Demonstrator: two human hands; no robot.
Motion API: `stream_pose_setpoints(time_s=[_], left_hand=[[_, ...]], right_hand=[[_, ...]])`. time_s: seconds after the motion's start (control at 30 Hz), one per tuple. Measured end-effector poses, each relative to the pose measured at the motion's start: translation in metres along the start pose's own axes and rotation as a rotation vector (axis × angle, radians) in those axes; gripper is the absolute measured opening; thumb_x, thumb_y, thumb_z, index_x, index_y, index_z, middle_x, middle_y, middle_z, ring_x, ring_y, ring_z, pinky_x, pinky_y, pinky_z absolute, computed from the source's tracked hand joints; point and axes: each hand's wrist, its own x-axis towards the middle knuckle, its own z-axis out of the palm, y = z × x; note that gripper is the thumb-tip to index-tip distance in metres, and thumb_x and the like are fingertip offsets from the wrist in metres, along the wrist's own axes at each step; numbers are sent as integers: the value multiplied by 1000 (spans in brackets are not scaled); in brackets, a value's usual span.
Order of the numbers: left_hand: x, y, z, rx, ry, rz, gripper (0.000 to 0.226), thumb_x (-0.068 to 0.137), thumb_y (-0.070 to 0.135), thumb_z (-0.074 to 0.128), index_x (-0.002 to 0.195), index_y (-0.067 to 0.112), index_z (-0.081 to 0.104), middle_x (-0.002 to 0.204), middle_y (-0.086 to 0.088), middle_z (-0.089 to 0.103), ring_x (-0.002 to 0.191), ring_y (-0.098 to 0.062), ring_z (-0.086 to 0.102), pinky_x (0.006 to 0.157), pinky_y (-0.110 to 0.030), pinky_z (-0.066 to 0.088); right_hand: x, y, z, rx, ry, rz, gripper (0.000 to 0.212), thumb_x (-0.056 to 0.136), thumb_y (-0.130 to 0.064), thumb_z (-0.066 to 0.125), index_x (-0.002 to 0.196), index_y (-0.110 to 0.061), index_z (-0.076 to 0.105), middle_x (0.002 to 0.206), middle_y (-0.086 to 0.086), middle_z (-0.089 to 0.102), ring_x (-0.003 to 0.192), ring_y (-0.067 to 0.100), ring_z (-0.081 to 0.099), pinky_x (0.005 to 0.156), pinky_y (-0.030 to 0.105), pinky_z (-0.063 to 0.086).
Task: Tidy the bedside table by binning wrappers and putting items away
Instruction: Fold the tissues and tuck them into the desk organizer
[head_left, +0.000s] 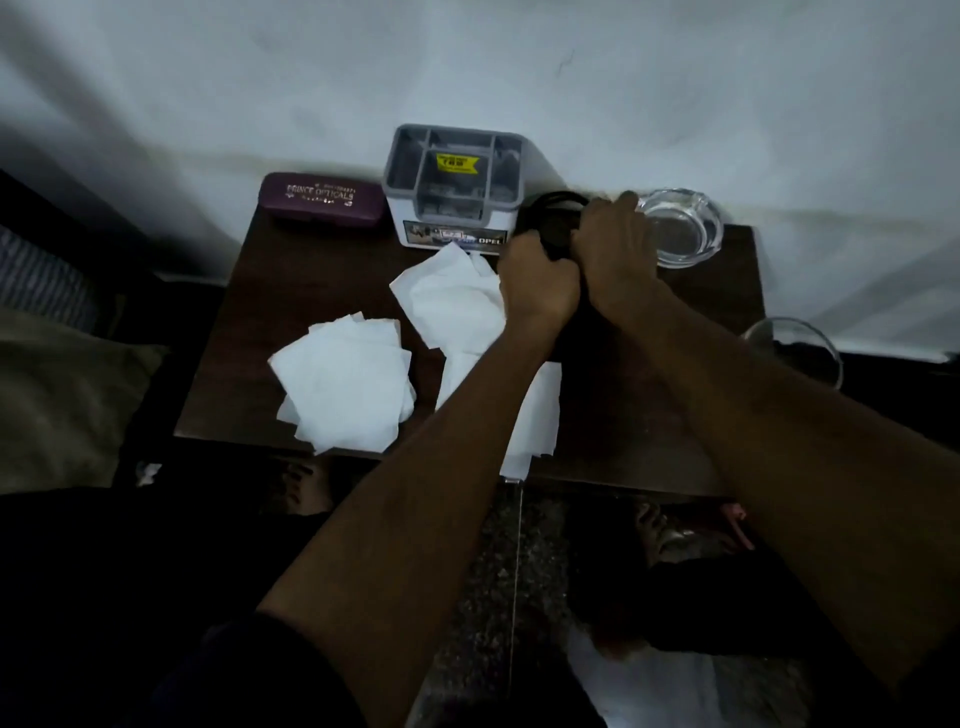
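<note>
Bedside table, dark wood, stands against a pale wall w/ loose white tissues and several items on top, seen from above in dim light. Landmark: the grey-and-white compartment organiser at the back centre of the tabletop, yellow sticker inside, label reading "OPEL" on its front. Just left of the organiser lies a maroon spectacle case, lid closed, gold lettering "PRINCE OPTICALS". Right of the organiser, both hands meet over a coil of black cable: left hand is fisted round the coil's near side, fingers curled tight on it; right hand lies over the coil's right side, fingers closed down on the cable, fingertips reaching the rim of a clear glass ashtray further right of the organiser, near the table's back-right corner. In front of the organiser, touching its base, sits a crumpled tissue; further front and left, a flatter stack of folded tissues rests near the table's front edge. A third tissue sheet, partly hidden under the left forearm, hangs over the front edge. Off the table's right side, well right of the organiser, a clear glass bowl shows, contents too dark to tell. Below the front edge, bare feet on speckled floor.
</note>
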Motion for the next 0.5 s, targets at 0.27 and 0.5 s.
stream_pose_setpoints(time_s=[0.27,0.5], left_hand=[[-39,-14,-60,-82,-79,193,32,80,-5,56,106,-4,74,91,-18,78,84,-34,77,77,-43,64],[-66,-97,-175,111,400,-24,21,79,26,71,94,16,80,85,2,80,77,-20,79,80,-43,66]], right_hand=[[-40,-6,-17,46,87,-43,33,104,-7,51,135,5,52,140,28,49,119,48,62,96,49,51],[-160,-3,8,363,56,16,41,99,-28,62,133,-5,58,133,19,57,124,41,56,99,43,45]])
